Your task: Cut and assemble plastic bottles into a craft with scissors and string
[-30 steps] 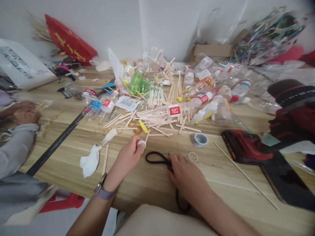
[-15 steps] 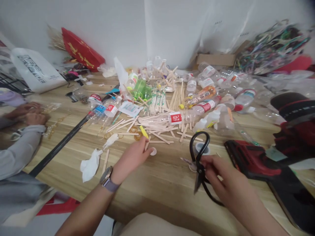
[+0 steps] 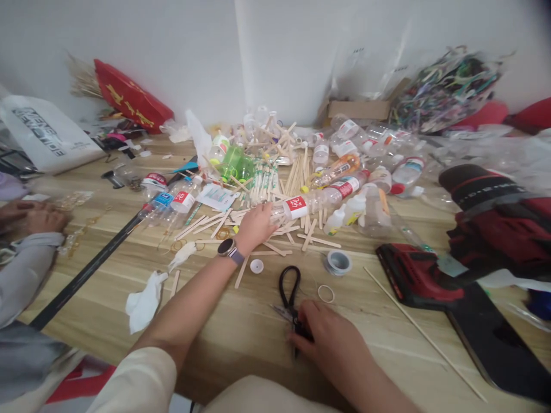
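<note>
My left hand [image 3: 257, 225], with a watch on its wrist, is closed around the near end of a clear plastic bottle [image 3: 295, 207] with a red label. The bottle lies on its side over scattered wooden sticks [image 3: 307, 235]. Black-handled scissors [image 3: 289, 285] are in my right hand [image 3: 329, 335], low over the front of the table, one handle loop standing clear of the fingers. Just ahead of that hand lie a small pale ring [image 3: 326, 293] and a grey spool [image 3: 338, 262]. A white bottle cap [image 3: 257, 266] rests left of the scissors.
A red and black power drill [image 3: 424, 281] stands at right, beside a thin stick [image 3: 424, 332]. Many plastic bottles [image 3: 344, 172] crowd the back. A black bar [image 3: 92, 267] crosses the left side, near another person's hands [image 3: 45, 218]. White tissue [image 3: 145, 301] lies in front.
My left hand has moved forward from the yellow piece and cap to the red-labelled bottle. My right hand has brought the scissors left and down towards the tabletop, uncovering the spool and ring.
</note>
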Demonstrator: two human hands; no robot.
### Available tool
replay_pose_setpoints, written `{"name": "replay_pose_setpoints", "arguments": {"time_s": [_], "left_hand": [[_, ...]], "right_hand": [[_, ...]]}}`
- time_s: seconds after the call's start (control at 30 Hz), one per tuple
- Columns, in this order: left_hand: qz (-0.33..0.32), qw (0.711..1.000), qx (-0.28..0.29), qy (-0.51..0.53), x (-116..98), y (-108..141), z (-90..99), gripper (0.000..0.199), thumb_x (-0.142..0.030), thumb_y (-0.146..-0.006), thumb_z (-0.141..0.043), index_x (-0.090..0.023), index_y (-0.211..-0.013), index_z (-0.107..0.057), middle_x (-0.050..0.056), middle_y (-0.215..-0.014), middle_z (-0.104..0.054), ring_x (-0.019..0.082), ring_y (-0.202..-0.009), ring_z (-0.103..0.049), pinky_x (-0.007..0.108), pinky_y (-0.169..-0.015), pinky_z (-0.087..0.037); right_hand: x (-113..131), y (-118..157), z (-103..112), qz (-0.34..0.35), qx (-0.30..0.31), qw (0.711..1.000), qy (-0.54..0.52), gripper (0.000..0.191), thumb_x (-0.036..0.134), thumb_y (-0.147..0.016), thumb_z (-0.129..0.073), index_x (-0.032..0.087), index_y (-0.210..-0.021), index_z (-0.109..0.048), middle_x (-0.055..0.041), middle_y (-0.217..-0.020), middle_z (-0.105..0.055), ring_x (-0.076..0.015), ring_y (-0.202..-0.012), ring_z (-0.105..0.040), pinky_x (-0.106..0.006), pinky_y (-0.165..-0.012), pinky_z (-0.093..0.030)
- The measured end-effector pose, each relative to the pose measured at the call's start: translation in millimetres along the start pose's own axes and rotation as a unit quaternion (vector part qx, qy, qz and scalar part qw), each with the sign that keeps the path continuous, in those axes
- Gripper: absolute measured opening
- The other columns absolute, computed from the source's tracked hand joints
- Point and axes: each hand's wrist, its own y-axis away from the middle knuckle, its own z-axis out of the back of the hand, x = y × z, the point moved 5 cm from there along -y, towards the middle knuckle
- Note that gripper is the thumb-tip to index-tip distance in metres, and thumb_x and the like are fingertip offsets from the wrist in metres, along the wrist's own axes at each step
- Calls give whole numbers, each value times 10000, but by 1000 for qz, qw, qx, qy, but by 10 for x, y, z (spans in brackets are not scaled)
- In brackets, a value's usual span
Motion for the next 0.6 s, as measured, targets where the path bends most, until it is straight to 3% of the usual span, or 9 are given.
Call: {"name": "replay_pose_setpoints", "arguments": {"time_s": [0.2,0.4,0.6], "left_hand": [[36,992,6,123,127,54,32,513,-296,-768,-686,-126,-1223,-522,165,-1168,-629,302,-1097,-590,420,-942,-453],[101,949,25,299,285,363,178,586,-456,-779,-661,-126,-1235,-502,128,-1061,-672,209,-790,-669,346,-710,-529],[142,909,18,391,466,671,356,587,-444,-731,-707,-144,-1196,-511,43,-887,-657,131,-612,-610,276,-587,-489]], "right_hand": [[14,-3,-14,-35,15,999,38,198,221,-851,-632,93,-1002,-639,-182,-1019,-648,-360,-982,-634,-452,-810,-483],[45,-32,-38,-23,27,999,37,149,172,-823,-562,117,-942,-633,-167,-1039,-638,-323,-1004,-614,-397,-830,-456],[-36,15,68,5,47,999,-4,67,170,-745,-564,173,-811,-554,-64,-830,-630,-213,-765,-581,-301,-650,-384]]}}
